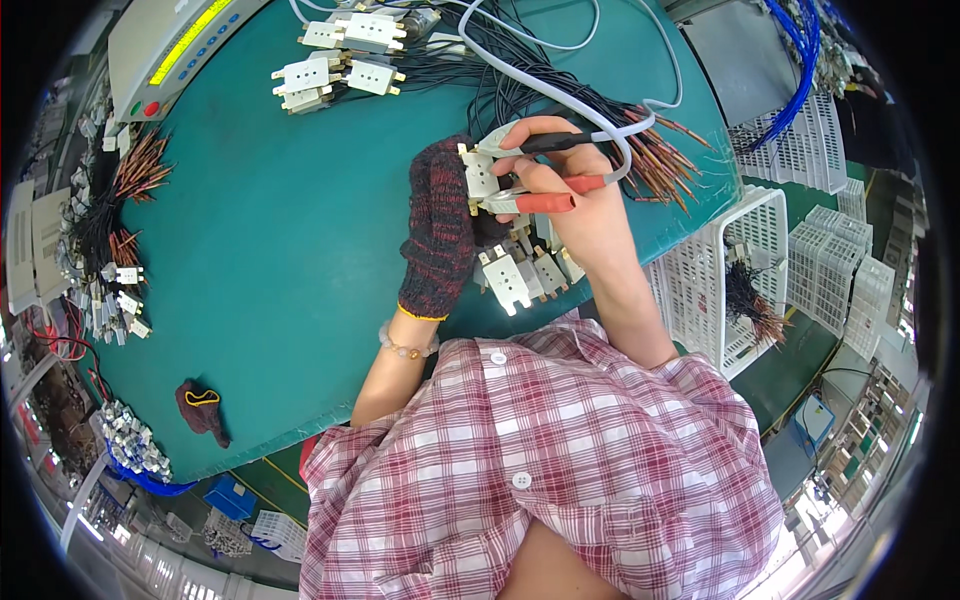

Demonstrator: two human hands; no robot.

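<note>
Right hand (575,170), bare and part-closed, grips a black-handled clip (550,142) and a red-handled clip (547,203); left hand (440,180), gloved, is closed around a white connector (480,173) at 12 o'clock from the view's centre, its fingertips partly hidden. Whether the clips touch the connector cannot be told. Copper-tipped wires (665,160) lie at 2 o'clock, a white crate (692,290) at 3, a loose glove (203,408) at 8, an instrument (180,55) at 10

White brass-tabbed block (481,176), between red and black clips (545,203)
</note>
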